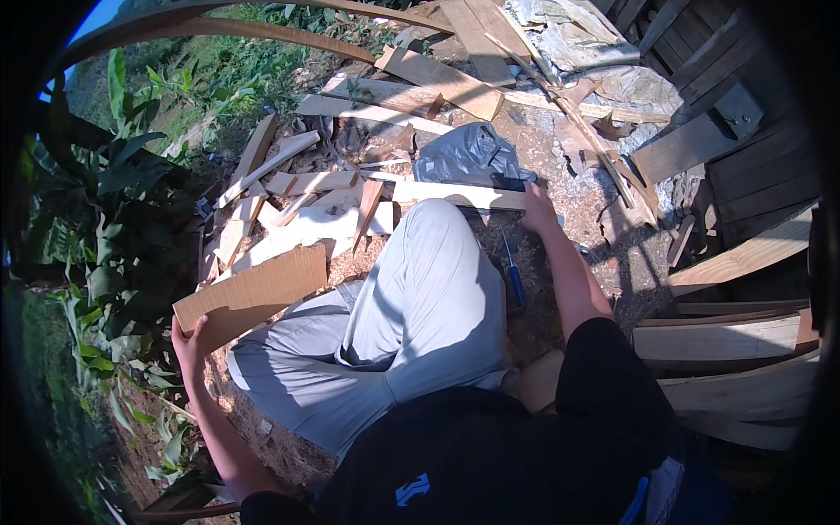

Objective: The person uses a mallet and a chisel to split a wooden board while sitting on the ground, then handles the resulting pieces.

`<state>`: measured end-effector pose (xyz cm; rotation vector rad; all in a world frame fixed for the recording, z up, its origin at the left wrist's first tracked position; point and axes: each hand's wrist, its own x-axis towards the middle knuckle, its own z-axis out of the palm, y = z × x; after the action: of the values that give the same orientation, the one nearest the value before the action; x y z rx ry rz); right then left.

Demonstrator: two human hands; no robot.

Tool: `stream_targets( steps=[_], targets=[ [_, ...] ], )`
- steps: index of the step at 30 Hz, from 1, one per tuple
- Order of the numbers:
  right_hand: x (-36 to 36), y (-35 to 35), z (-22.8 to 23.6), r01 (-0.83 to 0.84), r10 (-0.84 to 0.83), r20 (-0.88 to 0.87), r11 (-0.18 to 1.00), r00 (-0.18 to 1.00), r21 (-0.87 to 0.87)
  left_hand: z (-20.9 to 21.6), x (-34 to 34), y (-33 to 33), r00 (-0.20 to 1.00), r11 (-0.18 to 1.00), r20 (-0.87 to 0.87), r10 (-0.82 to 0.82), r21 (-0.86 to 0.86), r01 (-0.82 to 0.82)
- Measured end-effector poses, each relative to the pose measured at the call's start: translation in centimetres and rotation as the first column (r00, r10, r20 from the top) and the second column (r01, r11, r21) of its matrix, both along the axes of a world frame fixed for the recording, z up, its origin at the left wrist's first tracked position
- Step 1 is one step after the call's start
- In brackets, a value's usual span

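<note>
My left hand (189, 343) grips the near left end of a flat, light-brown wooden board (258, 293), with the thumb on its face. The board is held tilted beside my bent left leg. My right hand (539, 210) is stretched forward past my raised knee, at the right end of a pale wooden strip (455, 194) and against a black plastic bag (468, 153). Its fingers are mostly hidden, so whether it grips anything is unclear. Below that hand, a thin-shafted tool with a blue handle (516, 285) lies on the ground.
Wood offcuts (306, 184) and shavings cover the ground ahead of my legs. Longer planks (442, 80) lie farther off. Curved boards (717, 341) are stacked at my right, near a plank wall (761, 166). Leafy plants (114, 289) border the left side.
</note>
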<state>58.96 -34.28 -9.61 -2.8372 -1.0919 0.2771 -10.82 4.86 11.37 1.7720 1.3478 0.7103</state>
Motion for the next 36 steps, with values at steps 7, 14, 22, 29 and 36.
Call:
stream_targets(
  steps=[7,14,22,29,36],
  targets=[
    [0.4,1.6,-1.0,-0.115,0.116,0.002,0.984,0.993,-0.138,0.6,0.3,-2.2,1.0,0.999,0.001,0.03,0.014,-0.03],
    [-0.4,1.8,-0.3,-0.154,0.155,0.042,0.988,0.987,-0.016,0.6,-0.3,-2.3,0.998,0.998,0.009,0.057,-0.008,-0.057],
    [-0.9,2.2,0.3,-0.201,0.213,0.023,0.949,0.977,-0.245,0.6,0.8,-2.8,0.998,0.998,0.025,0.055,0.022,-0.056],
    [-3.5,2.0,7.0,-0.176,0.127,-0.204,0.955,0.971,-0.241,0.2,-0.4,-2.7,0.996,0.996,-0.024,0.085,0.022,-0.084],
    [-1.0,-1.2,12.2,-0.209,0.171,-0.517,0.978,0.839,-0.015,0.4,0.7,-2.2,0.998,0.996,0.014,0.069,0.048,-0.07]
  ],
)
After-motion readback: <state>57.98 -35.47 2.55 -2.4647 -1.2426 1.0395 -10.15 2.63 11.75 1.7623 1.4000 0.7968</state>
